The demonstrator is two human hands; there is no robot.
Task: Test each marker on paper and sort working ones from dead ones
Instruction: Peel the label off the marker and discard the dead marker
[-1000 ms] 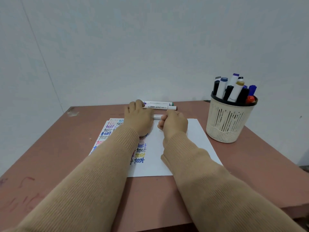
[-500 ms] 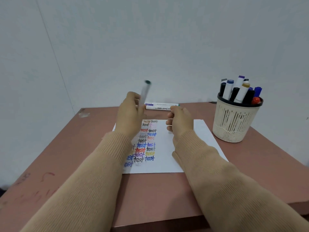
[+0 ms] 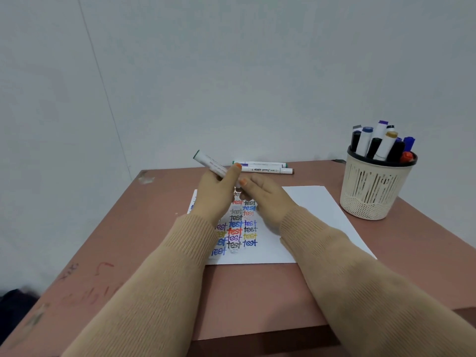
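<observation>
The left hand (image 3: 215,194) grips a slim white marker (image 3: 209,161) with a dark green end cap, fingers and thumb curled round the smooth barrel, which slants up and to the left above the far edge of the paper (image 3: 309,204). The right hand (image 3: 262,194) reaches in with its fingers at the marker's lower end; whether they pinch it cannot be told, since that end is hidden between the two hands. Both arms wear ribbed tan knit sleeves. The white sheet lies flat on a matte reddish-brown table (image 3: 123,235), scuffed and scribbled near its left side, and carries columns of the word "test" in black, blue, red, yellow and grey, partly covered by the hands. Behind stands a plain pale wall (image 3: 231,73). Two white markers (image 3: 261,167) lie side by side at the table's far edge, just beyond the hands. To the right, well apart, a round cream slotted plastic pen cup (image 3: 371,194) with a black rim holds many upright capped markers (image 3: 381,143).
</observation>
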